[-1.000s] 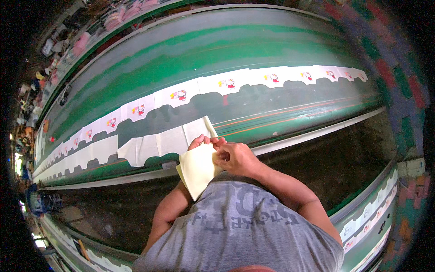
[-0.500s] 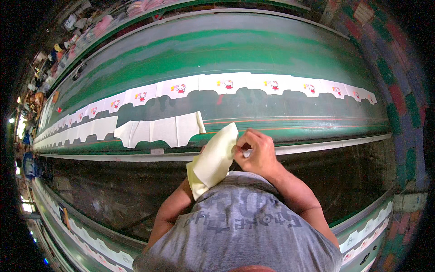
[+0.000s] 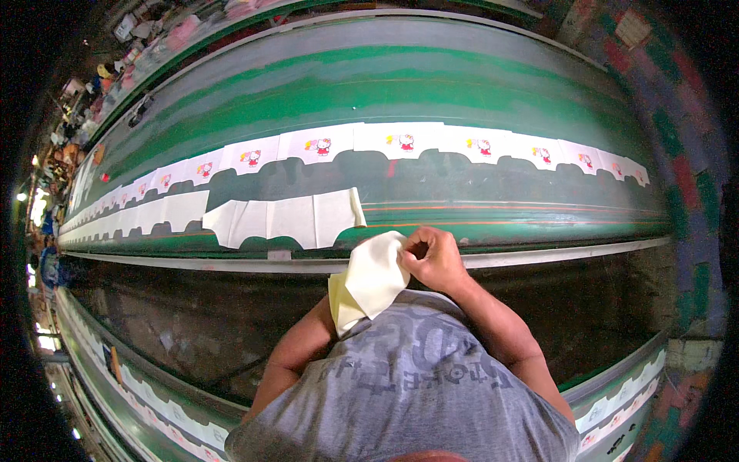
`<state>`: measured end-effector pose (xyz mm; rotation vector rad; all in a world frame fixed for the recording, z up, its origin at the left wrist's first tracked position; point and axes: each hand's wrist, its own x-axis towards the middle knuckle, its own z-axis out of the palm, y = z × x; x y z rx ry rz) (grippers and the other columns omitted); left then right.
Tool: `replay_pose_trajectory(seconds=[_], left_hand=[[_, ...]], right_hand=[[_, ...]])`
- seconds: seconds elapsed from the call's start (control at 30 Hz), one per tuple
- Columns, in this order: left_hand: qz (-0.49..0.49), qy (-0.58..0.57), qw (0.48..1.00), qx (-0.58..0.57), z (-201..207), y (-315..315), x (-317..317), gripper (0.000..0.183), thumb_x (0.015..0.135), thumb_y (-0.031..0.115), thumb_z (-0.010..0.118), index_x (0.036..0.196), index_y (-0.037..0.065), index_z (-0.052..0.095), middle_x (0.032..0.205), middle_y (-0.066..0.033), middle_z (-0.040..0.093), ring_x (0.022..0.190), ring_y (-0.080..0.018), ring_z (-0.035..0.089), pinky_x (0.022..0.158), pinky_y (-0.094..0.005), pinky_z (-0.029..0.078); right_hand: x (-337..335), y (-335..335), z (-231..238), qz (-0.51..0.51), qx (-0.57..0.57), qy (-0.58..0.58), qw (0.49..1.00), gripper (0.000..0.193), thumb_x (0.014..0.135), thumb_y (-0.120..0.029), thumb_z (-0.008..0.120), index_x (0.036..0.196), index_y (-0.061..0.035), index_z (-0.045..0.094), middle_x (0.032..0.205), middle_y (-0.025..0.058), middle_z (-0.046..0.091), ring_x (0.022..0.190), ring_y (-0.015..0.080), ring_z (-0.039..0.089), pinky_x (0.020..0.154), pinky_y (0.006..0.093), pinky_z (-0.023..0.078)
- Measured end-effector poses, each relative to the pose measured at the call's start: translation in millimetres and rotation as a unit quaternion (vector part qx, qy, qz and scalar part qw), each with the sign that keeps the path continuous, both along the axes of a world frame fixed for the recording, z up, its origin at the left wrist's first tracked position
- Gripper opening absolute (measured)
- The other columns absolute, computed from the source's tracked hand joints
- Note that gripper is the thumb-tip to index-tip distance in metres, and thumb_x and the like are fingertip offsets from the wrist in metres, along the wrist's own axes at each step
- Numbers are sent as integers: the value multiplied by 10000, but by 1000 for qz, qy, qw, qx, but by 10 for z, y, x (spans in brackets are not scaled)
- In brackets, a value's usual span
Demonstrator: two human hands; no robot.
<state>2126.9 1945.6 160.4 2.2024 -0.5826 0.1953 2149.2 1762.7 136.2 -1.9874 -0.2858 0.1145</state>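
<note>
While the pale-yellow fabric (image 3: 375, 275) droops in layered folds, right hand (image 3: 439, 262) pinches its edge, fingers curled. Left hand hidden behind it, can't tell grip.

Pale yellow cloth (image 3: 376, 273) droops in overlapping folds in front of the grey shirt (image 3: 408, 377).

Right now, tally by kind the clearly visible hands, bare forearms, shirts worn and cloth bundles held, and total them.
Hands: 1, the right hand; the left hand is largely hidden
Bare forearms: 2
Grey shirt: 1
Pale yellow cloth bundle: 1
Total: 5
</note>
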Motion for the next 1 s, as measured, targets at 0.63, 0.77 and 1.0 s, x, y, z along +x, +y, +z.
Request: replay_pose_trajectory(seconds=[0.63,0.77,1.0], left_hand=[[203,403,550,-703,-1167,1780,446,325,1110,225,696,1408,103,653,1020,-48,663,755,-164,626,649,-312,557],[151,520,513,-666,-1146,1367,770,322,1109,229,681,1404,102,668,1064,-66,740,917,-234,757,842,-388,652],[-25,631,406,-661,-957,397,989,208,1112,285,636,1048,88,642,1183,-129,759,1259,-320,706,1107,-537,572]], right_hand=[[1121,-636,-907,-270,-367,-74,887,125,913,-174,797,973,-69,830,984,181,811,898,401,795,802,493,630],[776,-296,-843,-201,-235,-58,949,121,940,-80,786,1050,-63,833,1050,174,798,923,373,793,800,455,631],[251,471,-58,-22,-95,4,995,154,948,-124,828,1038,1,816,992,173,795,888,321,793,799,430,626]])
